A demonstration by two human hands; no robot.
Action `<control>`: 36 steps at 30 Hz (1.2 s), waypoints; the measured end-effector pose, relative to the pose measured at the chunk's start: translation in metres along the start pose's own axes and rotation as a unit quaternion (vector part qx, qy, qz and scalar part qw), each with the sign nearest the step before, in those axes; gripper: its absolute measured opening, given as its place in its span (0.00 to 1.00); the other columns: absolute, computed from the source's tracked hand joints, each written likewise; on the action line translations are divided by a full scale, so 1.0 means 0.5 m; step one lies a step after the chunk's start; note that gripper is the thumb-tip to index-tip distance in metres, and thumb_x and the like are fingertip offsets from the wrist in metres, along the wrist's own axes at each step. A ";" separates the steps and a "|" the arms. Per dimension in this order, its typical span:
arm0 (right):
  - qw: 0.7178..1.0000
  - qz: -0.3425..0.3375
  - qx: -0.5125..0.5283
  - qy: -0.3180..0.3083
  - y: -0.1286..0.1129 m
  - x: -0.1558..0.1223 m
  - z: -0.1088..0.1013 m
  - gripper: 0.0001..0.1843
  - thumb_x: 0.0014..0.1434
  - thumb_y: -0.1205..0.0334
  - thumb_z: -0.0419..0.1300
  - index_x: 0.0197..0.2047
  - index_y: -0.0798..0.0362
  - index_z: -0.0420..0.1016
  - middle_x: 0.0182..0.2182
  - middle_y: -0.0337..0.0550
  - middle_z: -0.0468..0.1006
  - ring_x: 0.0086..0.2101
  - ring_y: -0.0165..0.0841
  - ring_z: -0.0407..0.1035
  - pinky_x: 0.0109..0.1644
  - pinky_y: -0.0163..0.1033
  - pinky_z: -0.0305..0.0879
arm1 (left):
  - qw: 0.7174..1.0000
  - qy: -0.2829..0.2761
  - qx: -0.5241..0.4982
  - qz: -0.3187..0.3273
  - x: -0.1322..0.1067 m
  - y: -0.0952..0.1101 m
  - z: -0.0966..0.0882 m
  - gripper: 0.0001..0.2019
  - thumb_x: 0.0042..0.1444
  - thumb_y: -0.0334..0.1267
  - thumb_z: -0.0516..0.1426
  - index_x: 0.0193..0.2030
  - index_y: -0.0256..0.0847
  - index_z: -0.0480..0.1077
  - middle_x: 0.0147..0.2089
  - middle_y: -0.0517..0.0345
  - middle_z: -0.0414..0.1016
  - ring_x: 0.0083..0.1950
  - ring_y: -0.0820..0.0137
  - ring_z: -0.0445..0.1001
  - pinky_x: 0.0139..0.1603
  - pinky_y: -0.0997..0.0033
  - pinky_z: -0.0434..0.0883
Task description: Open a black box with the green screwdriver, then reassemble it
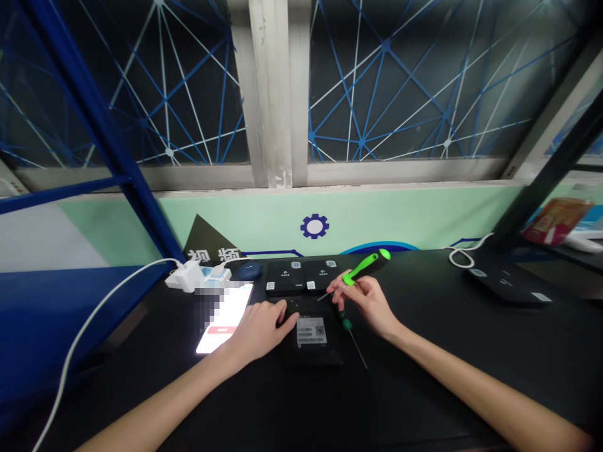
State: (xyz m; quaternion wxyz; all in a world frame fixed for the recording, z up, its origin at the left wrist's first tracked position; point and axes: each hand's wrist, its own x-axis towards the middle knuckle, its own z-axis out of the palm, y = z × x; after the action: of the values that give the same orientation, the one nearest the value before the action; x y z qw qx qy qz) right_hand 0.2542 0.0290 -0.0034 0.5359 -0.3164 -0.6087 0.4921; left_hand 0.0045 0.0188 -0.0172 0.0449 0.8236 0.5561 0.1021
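- Black plastic box point(313, 348) lies flat on the dark counter point(424, 376) just in front of the person, with its white label point(311, 330) facing up.
- Left hand point(264, 326) lies on the near-left part of the box. Its grip is open, fingers flat and pressing down rather than curled round anything.
- Right hand point(370, 301) has its grip closed on the green-handled screwdriver point(365, 267). The handle tilts up and away, and the thin tip points down-left at the box's far edge.
- Progress, as a judgement: the work looks early. The casing appears whole and shut, and I can see no loose screws or lifted cover. Whether the tip is seated in a screw is too small to tell.
- A smaller screwdriver point(353, 336) lies on the counter just beside the box's right edge, under the right wrist.
- Two more black boxes point(284, 277) sit side by side just behind, close to the tool tip.
- A lit phone point(226, 314) lies touching or nearly touching the left hand's outer side, so the left is tight.
- A white power strip point(188, 276) and its cable point(94, 314) crowd the far-left corner under the blue frame post point(94, 113).
- Bare counter to the right and toward the person gives the most room. The wall closes off the back.
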 end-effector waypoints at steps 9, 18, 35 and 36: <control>0.999 0.015 -0.018 -0.037 -0.012 0.001 0.003 0.17 0.63 0.48 0.60 0.38 0.55 0.69 0.25 0.41 0.76 0.21 0.29 0.68 0.25 0.35 0.66 | 1.000 0.005 -0.004 0.008 0.000 -0.002 0.003 0.21 0.66 0.54 0.46 0.28 0.43 0.62 0.23 0.60 0.69 0.25 0.66 0.71 0.26 0.70 0.51; 0.994 0.025 -0.085 -0.065 -0.023 -0.004 0.002 0.18 0.64 0.47 0.58 0.40 0.55 0.71 0.25 0.39 0.74 0.21 0.27 0.66 0.24 0.34 0.65 | 1.000 -0.003 -0.006 0.000 -0.001 -0.001 0.000 0.21 0.66 0.54 0.47 0.28 0.43 0.62 0.23 0.60 0.69 0.25 0.67 0.70 0.26 0.70 0.50; 0.997 0.073 -0.009 -0.003 -0.001 -0.003 0.018 0.20 0.50 0.53 0.72 0.30 0.55 0.66 0.28 0.46 0.83 0.20 0.29 0.72 0.23 0.33 0.69 | 1.000 0.007 -0.003 0.013 0.001 -0.006 0.007 0.21 0.66 0.54 0.47 0.28 0.43 0.62 0.24 0.61 0.70 0.25 0.67 0.69 0.26 0.71 0.49; 0.997 0.072 -0.007 0.002 0.000 -0.003 0.018 0.20 0.49 0.53 0.72 0.29 0.55 0.67 0.27 0.46 0.83 0.20 0.29 0.72 0.23 0.33 0.69 | 1.000 0.008 -0.003 0.012 0.000 -0.006 0.007 0.21 0.66 0.54 0.47 0.28 0.43 0.62 0.24 0.61 0.70 0.25 0.67 0.69 0.25 0.71 0.49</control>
State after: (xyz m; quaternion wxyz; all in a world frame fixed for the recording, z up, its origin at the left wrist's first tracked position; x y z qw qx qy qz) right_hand 0.2461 0.0251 -0.0032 0.4980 -0.3642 -0.5863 0.5250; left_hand 0.0025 0.0203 -0.0211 0.0419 0.8295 0.5459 0.1108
